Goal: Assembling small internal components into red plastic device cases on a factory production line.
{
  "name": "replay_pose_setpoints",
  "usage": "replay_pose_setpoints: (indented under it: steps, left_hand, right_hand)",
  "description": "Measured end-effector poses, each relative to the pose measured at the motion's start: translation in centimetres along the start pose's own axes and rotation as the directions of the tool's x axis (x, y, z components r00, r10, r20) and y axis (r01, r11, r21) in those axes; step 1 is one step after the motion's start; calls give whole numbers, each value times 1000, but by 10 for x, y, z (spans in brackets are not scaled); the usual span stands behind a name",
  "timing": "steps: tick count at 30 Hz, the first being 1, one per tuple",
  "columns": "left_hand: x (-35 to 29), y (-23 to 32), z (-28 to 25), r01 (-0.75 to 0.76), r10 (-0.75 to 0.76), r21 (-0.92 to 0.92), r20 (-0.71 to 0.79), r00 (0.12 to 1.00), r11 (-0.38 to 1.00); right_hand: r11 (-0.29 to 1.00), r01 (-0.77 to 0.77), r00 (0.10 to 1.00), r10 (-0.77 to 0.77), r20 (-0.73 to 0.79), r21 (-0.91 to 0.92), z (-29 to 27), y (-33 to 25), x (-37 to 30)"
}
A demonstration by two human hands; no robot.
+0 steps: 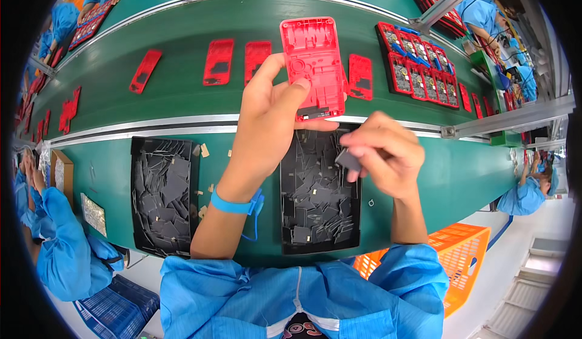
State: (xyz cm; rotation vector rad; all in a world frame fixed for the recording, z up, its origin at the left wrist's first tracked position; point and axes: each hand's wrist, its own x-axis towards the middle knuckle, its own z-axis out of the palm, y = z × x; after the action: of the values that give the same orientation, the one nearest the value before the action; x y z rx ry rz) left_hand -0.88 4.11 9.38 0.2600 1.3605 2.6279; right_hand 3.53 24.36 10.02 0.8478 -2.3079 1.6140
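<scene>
One left hand point(267, 118) is gripping a red shell point(313, 54) at upper centre while the right hand point(388, 152) is pinching a dark piece point(348, 159).

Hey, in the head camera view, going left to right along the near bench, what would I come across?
Cardboard box, clear packet, left black tray, blue wristband, right black tray, right hand with a dark square piece in its fingers.
</scene>
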Motion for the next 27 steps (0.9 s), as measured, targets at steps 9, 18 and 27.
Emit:
replay_pose_setpoints:
  steps: [9,18,27]
  left_hand:
    - [-2,3,3,-50,48,80,28,998,996]
    - [-3,1,5,-73,73,82,13,997,994]
    - [-3,-1,10,-74,71,80,37,997,994]
  right_hand:
    - [998,-52,962,63,-265,45,0,-5,36]
    - [999,8,938,9,-345,48,6,-5,37]
    - [941,-113,913,225,-341,319,4,4,34]
